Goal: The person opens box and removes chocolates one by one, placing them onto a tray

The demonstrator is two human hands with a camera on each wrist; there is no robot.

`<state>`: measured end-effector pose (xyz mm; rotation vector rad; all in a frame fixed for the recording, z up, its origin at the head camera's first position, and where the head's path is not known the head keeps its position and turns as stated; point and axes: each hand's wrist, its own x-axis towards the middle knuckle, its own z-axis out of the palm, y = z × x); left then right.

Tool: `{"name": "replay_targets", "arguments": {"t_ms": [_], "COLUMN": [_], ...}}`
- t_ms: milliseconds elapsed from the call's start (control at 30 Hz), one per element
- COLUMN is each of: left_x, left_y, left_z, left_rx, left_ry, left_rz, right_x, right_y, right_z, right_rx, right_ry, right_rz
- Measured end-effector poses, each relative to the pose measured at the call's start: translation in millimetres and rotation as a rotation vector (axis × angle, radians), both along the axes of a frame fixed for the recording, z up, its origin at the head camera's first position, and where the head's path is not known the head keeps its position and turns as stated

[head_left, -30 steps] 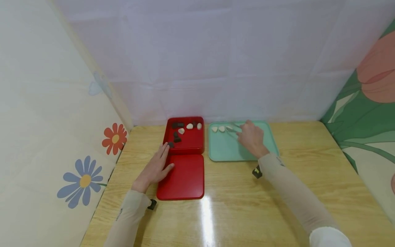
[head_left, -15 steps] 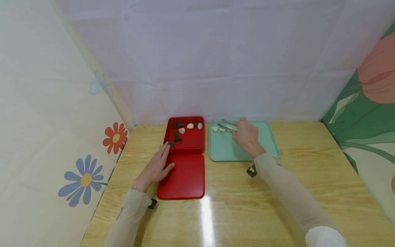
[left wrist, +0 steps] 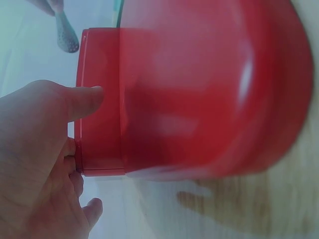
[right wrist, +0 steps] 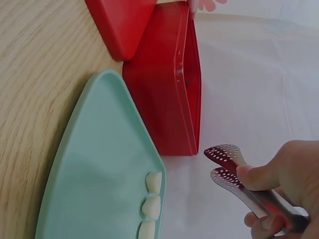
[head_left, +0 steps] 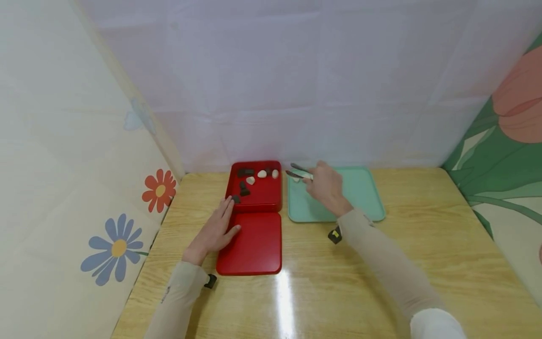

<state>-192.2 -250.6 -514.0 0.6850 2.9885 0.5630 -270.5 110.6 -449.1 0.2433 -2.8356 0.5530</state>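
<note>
My right hand [head_left: 325,187] holds metal tongs [right wrist: 230,155] with perforated tips, which stand slightly apart with nothing between them. In the head view the tongs point left over the near corner between the mint-green tray [head_left: 315,207] and the red tin [head_left: 258,207]. White stone-like pieces [right wrist: 151,207] lie in a row along the tray's far edge, mostly hidden by the tongs in the head view. My left hand [head_left: 213,231] rests at the tin's front left corner, fingers along its side, thumb stretched toward its front wall. Inside the tin lie dark pieces [head_left: 244,188] and white ones [head_left: 262,174].
The tin's red lid [head_left: 254,249] lies flat against its front side. Behind the tin and tray rises a pale cloth-like backdrop [head_left: 296,94]. Flower-patterned panels [head_left: 118,247] border the wooden table [head_left: 322,282] on both sides.
My right hand has moved left with the tongs, from above the tray's far middle to its left edge beside the tin. The left hand has stayed in place.
</note>
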Motion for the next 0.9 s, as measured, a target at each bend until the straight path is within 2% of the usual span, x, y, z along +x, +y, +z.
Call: {"name": "replay_targets", "arguments": {"t_ms": [233,733,900], "left_x": [0.6,1.9,1.3], "left_y": [0,1,0], "left_z": [-0.9,-6.0,-9.2], "left_rx": [0.006,0.011,0.085], "left_ry": [0.001,0.016,0.048], "left_rz": [0.002,-0.001,-0.011], "right_x": [1.1,3.4,2.0], "right_y": [-20,-57,-67], "right_z": [3.4,-1.9,-5.8], "right_rx": [-0.004,-0.037,-0.037], "right_ry": [0.000,-0.044,-0.021], "right_rz": [0.049,0.103,0.133]}}
